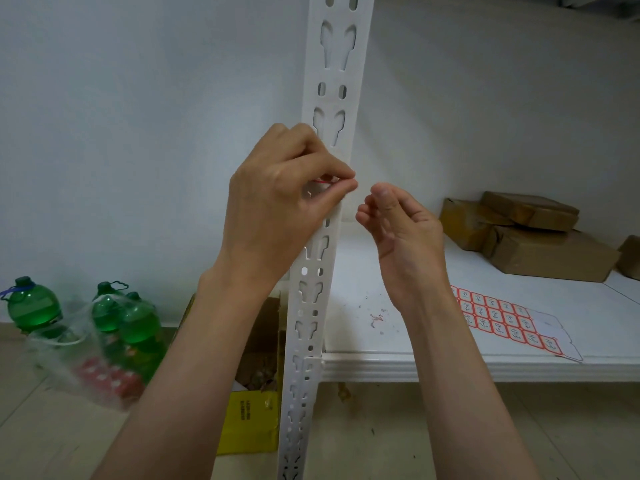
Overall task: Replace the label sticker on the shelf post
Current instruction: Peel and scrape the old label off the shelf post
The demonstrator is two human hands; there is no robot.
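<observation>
The left hand [277, 188] pinches a red-edged sticker [323, 181] against the white shelf post [332, 105] while the right hand [398, 223] hovers just beside it, loosely curled and empty, so the sticker could tear or crease if pulled unevenly.

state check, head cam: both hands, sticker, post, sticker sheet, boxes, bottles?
left hand: pinching the sticker at the post
sticker: only a red edge shows between the fingertips
right hand: loosely curled, empty, beside the post
shelf post: upright
sticker sheet: flat on shelf, partly used
cardboard boxes: closed, stacked
green bottles: capped, upright
</observation>
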